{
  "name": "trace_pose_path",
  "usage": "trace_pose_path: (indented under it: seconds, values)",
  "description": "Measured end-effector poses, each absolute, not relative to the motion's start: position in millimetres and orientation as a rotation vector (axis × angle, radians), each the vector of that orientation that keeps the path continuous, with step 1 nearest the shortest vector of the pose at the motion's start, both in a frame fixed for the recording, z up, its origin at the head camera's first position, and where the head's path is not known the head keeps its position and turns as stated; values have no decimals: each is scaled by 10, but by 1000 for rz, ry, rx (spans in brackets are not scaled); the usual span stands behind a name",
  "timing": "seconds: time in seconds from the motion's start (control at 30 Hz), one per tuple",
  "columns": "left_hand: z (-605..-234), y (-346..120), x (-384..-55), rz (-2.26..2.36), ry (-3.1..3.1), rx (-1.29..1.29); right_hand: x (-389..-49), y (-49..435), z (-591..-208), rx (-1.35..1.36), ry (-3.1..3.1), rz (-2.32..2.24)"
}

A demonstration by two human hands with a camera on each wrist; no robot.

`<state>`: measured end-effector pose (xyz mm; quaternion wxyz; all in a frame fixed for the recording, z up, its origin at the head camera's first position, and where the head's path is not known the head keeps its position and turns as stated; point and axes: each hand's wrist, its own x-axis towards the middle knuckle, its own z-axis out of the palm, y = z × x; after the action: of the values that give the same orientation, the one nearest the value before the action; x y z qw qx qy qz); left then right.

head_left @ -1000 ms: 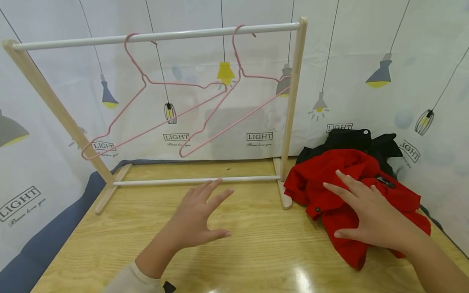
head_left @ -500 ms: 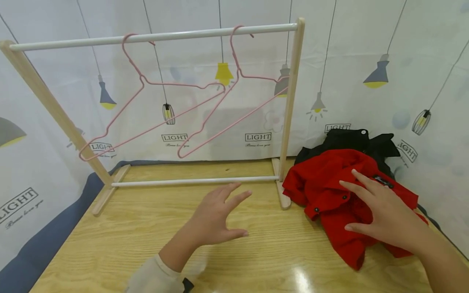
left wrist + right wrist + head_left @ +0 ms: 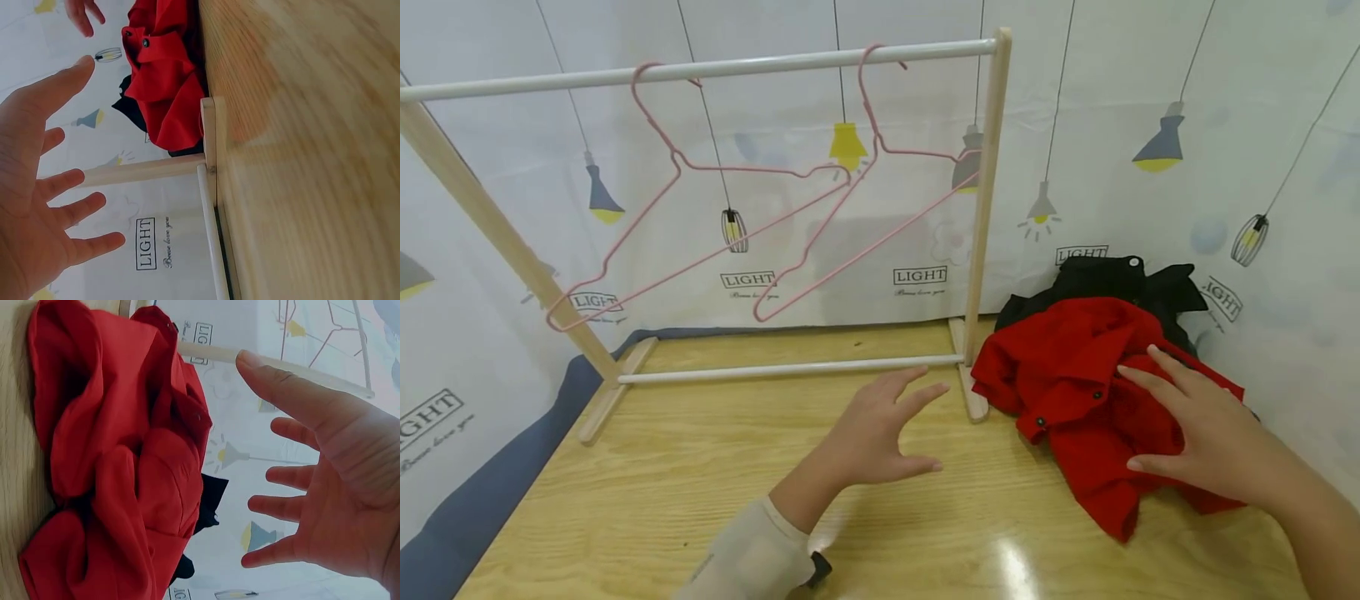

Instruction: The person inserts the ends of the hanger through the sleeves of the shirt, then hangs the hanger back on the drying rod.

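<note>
Left hand [image 3: 876,433] hovers above the table [image 3: 625,500], right hand [image 3: 1221,437] near the red garment [image 3: 1071,362] toward the far right corner (each grip spread wide, empty).

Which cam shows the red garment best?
Head. It shows most of the red garment within the frame, though the right hand covers part. Right wrist looks closer, but crops it at the frame edge. Left wrist shows only part of it, smaller, cut off at the top.
</note>
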<state>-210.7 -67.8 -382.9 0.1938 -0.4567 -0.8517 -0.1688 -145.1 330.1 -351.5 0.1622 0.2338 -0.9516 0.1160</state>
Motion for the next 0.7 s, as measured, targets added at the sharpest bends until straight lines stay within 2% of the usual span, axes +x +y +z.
trace_pose_path:
  seconds: [0.7]
  values:
    - [-3965, -23, -2291, -728, -2428, -1288, -1483, 3742, -3660, 466, -2735, 477]
